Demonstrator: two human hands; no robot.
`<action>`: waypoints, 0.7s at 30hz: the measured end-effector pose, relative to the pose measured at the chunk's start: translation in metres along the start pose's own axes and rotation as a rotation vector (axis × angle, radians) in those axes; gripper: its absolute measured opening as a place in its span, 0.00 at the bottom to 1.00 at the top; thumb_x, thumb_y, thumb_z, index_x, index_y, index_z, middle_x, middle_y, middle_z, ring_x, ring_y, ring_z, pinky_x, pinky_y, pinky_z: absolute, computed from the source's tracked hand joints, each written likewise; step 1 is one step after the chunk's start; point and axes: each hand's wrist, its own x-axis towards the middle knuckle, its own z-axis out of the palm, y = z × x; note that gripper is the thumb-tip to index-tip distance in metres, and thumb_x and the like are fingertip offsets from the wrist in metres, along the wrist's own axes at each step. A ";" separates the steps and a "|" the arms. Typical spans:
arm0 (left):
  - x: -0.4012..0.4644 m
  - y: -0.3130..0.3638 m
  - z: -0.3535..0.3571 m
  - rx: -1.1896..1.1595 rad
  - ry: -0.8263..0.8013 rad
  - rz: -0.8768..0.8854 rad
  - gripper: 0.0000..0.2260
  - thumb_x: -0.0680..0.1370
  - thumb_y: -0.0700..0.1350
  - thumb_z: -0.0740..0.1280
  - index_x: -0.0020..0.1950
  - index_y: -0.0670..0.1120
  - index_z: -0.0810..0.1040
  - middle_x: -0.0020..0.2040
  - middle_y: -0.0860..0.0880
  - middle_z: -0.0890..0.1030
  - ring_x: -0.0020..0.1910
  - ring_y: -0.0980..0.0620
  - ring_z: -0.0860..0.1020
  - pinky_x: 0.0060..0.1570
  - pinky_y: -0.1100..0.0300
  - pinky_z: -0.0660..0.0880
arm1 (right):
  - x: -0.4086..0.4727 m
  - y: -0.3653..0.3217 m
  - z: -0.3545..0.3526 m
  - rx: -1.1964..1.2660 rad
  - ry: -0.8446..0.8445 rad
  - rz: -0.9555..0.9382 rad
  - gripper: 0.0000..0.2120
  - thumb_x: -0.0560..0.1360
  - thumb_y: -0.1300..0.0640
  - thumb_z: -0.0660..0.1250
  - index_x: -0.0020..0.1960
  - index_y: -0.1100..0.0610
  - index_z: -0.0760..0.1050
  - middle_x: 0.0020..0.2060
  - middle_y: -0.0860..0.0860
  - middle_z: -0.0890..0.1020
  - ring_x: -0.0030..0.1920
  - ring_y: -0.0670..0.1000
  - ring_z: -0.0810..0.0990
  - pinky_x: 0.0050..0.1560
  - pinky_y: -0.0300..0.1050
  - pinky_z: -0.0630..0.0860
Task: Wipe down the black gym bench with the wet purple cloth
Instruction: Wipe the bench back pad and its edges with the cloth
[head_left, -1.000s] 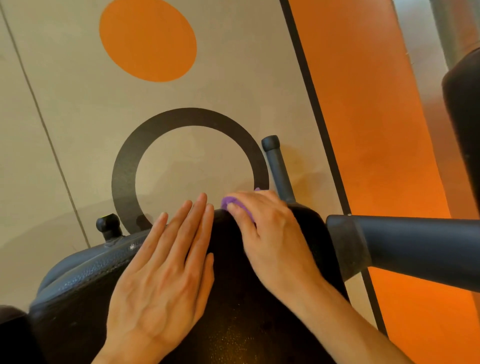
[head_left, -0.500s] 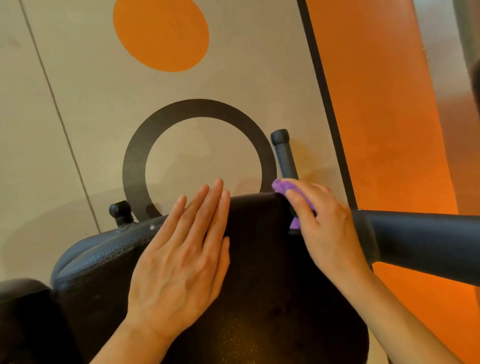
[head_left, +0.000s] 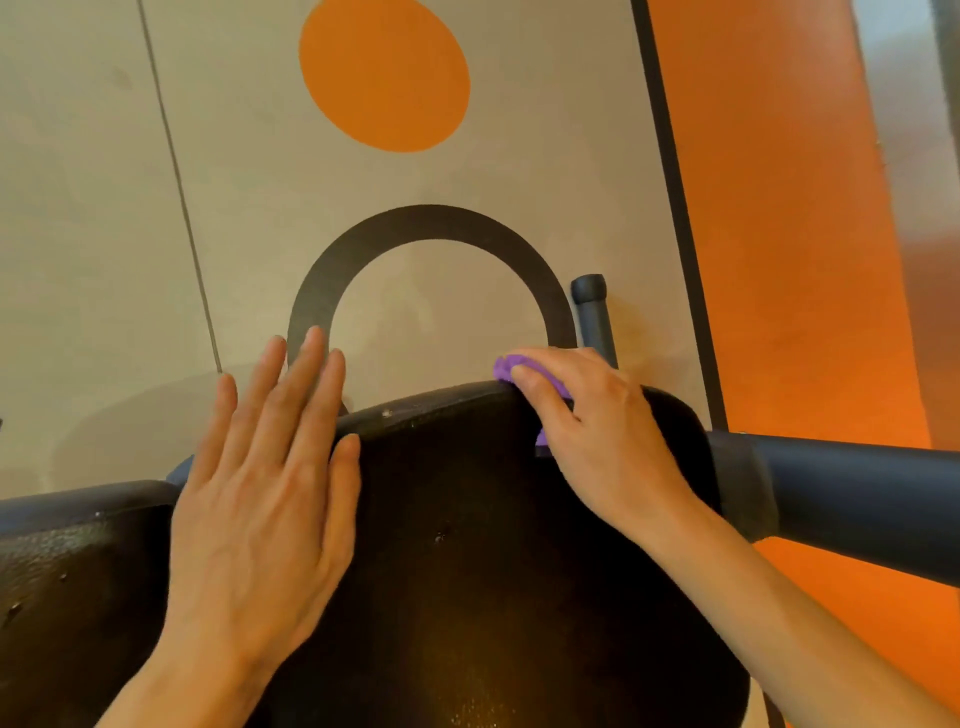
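Our right hand (head_left: 597, 426) has the purple cloth (head_left: 511, 370) bunched under curled fingers, only a fold of it peeking out past the fingertips and a sliver under the palm, and it sits right on the far rim of the black gym bench (head_left: 467, 545), towards its right corner. Our left hand (head_left: 265, 499) lies flat, fingers straight and together, palm on the pad's left side with the fingertips reaching out past the edge; it holds nothing, just steadies the counter. The pad itself glistens in the middle and shows a few pale specks near the rim and down the left flank, so we judge the top is partly wetted but the edge wants more work. To do this pass well, we'd keep the cloth wrapped over the lip so it cleans top and side at once, press evenly through the fingers, and run along the curve towards the left hand in one overlapping stroke. We'd lift the bracing hand aside before the cloth arrives, or that patch gets missed. Just beyond the right hand a dark capped tube (head_left: 592, 312) stands up behind the rim, and a thick padded bar (head_left: 857, 499) juts in from the right; both crowd the corner, so a short, tucked stroke suits there. Below lies the floor (head_left: 104, 208) with its orange disc (head_left: 384, 73) and black ring (head_left: 431, 223).
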 end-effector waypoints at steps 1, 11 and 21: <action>0.001 -0.005 0.001 0.009 -0.008 -0.033 0.26 0.84 0.54 0.45 0.77 0.42 0.60 0.78 0.44 0.61 0.79 0.46 0.55 0.79 0.51 0.45 | 0.000 -0.002 -0.002 -0.012 -0.047 -0.034 0.14 0.81 0.50 0.57 0.61 0.48 0.77 0.50 0.35 0.75 0.55 0.36 0.71 0.54 0.25 0.68; 0.003 -0.010 0.018 -0.067 0.096 -0.054 0.23 0.84 0.51 0.49 0.73 0.41 0.69 0.73 0.44 0.69 0.76 0.45 0.64 0.76 0.44 0.58 | 0.009 -0.035 0.016 -0.101 -0.078 -0.063 0.13 0.81 0.50 0.56 0.54 0.49 0.80 0.47 0.44 0.81 0.49 0.40 0.76 0.51 0.33 0.72; 0.003 -0.012 0.023 -0.115 0.147 -0.050 0.21 0.84 0.51 0.52 0.73 0.43 0.71 0.71 0.47 0.71 0.73 0.48 0.67 0.73 0.47 0.64 | 0.007 -0.044 0.023 -0.092 -0.062 -0.056 0.13 0.81 0.50 0.56 0.55 0.49 0.79 0.48 0.43 0.81 0.51 0.40 0.74 0.54 0.31 0.70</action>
